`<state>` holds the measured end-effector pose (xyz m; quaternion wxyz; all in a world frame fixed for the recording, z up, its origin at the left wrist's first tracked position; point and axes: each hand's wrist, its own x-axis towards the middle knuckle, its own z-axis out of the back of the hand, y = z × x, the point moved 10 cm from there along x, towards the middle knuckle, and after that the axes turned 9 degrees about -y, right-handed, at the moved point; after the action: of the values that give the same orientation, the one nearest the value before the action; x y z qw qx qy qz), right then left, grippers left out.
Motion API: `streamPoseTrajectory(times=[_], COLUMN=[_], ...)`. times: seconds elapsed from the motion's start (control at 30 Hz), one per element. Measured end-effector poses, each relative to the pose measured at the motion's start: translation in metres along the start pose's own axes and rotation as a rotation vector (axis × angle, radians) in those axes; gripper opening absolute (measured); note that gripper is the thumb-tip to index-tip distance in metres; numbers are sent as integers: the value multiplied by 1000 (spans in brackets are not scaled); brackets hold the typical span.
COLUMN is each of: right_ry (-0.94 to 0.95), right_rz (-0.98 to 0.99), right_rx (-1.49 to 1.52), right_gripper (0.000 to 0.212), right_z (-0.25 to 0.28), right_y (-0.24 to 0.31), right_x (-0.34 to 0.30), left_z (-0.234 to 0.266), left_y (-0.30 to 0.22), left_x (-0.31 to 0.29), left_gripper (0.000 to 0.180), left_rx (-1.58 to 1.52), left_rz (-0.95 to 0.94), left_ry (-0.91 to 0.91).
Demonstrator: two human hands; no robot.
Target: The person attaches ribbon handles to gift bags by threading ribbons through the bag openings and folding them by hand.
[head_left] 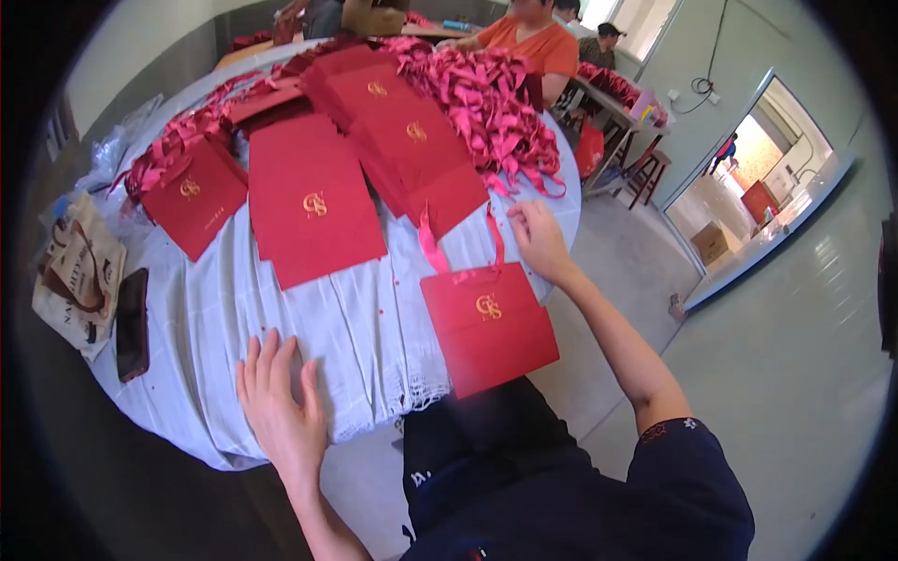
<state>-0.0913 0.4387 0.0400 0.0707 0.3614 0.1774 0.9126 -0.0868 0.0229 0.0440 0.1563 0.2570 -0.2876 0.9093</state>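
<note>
Item one: your left hand (279, 402), lying flat on the white cloth (355, 327) at the near edge of the table, fingers spread and palm down, holding nothing. The cloth is thin woven fabric, creased, with a frayed fringe hanging over the near rim.

Item two: your right hand (538, 238), reaching out to the far right, fingers loosely curled at the pink ribbon handle (463, 257) of the near bag; whether the fingertips actually pinch the ribbon you cannot tell from this view.

Item three: red paper gift bag (488, 327), flat and rectangular, smooth matte card with a gold emblem in the middle. It lies between your two hands, just near of the right one and well to the right of the left one, its lower corner jutting past the table edge.

Item four: stack of flat red bags (313, 201), same card and emblem, fanned out across the middle of the table, far from your left hand.

Item five: heap of pink ribbons (486, 103), glossy, tangled, at the far right of the table.

Item six: beige printed tote (79, 276) and dark phone (133, 323), at the left edge.

Item seven: a person in an orange shirt (543, 42), seated at the far side.
</note>
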Motion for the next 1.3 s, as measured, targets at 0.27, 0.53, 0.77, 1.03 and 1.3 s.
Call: streamPoseTrajectory(times=[0.27, 0.53, 0.77, 1.03, 1.3], right_ry=[-51, -45, -107, -144, -105], right_rz=[67, 60, 79, 7, -68], right_rx=[13, 66, 186, 391, 530], right_gripper=[15, 15, 14, 8, 8], right_z=[0, 1, 3, 9, 9], right_y=[12, 10, 13, 0, -3], right_x=[-3, -8, -8, -4, -12], left_z=[4, -8, -74, -38, -77], left_y=[-3, -135, -201, -208, -138], left_x=[2, -36, -49, -1, -13], left_gripper=[33, 82, 80, 50, 47], left_rx=[27, -248, -32, -287, -1348], left_rz=[-30, -413, -527, -249, 836], left_ry=[-2, 302, 399, 195, 17])
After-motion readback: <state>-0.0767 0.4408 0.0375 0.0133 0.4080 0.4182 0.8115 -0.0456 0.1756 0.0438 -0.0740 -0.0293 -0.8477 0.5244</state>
